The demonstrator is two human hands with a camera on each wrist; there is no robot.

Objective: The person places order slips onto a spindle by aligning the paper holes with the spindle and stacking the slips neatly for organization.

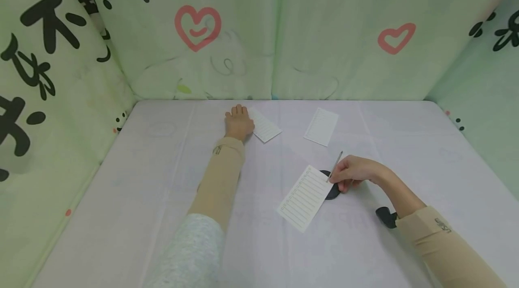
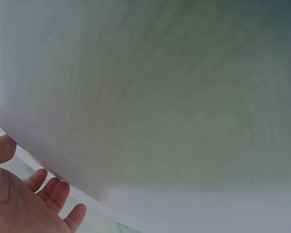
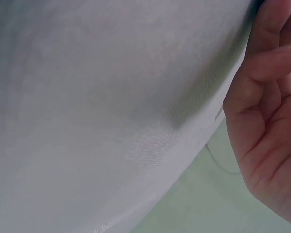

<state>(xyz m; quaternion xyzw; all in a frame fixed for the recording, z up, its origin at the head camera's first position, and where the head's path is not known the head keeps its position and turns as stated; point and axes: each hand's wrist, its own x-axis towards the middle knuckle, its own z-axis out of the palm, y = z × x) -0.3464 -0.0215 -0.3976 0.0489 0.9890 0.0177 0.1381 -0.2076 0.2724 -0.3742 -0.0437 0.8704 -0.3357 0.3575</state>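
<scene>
My left hand (image 1: 239,122) lies far out on the white table, its fingers at the left edge of a small lined card (image 1: 265,126). The left wrist view shows that hand (image 2: 29,204) with relaxed fingers and nothing in it. My right hand (image 1: 353,171) pinches a thin grey pen (image 1: 336,165) at the upper right corner of a second lined card (image 1: 306,198). A black disc (image 1: 333,190) lies partly under that card. In the right wrist view the hand's (image 3: 266,121) fingers are curled.
A third lined card (image 1: 321,126) lies at the back, right of centre. A small black object (image 1: 386,217) sits by my right wrist. Pale green padded walls (image 1: 259,31) with hearts and black lettering close in the white tabletop (image 1: 154,198) on three sides.
</scene>
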